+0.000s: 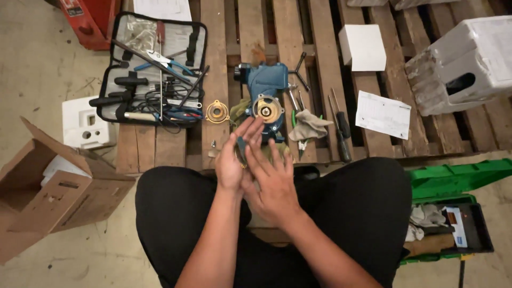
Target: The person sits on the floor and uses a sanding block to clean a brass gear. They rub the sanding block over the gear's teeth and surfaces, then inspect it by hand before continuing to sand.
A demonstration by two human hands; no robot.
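My left hand (233, 156) and my right hand (273, 178) are pressed flat together above my lap, fingers straight and slightly spread. Nothing shows between the palms. My left fingertips reach up to the blue pump body (265, 85), which lies on the wooden pallet (216, 64) just ahead. Its round brass face (267, 110) points up. A separate brass ring part (217, 112) lies on the pallet to the left of the pump. A grey rag (309, 125) and green-handled pliers (296, 124) sit to the pump's right.
An open tool case (154, 72) with pliers and drivers lies at the back left. Screwdrivers (340, 128), a paper sheet (382, 114), a white box (362, 47) and a white foam block (469, 61) lie to the right. A cardboard box (50, 192) is left, a green toolbox (453, 224) right.
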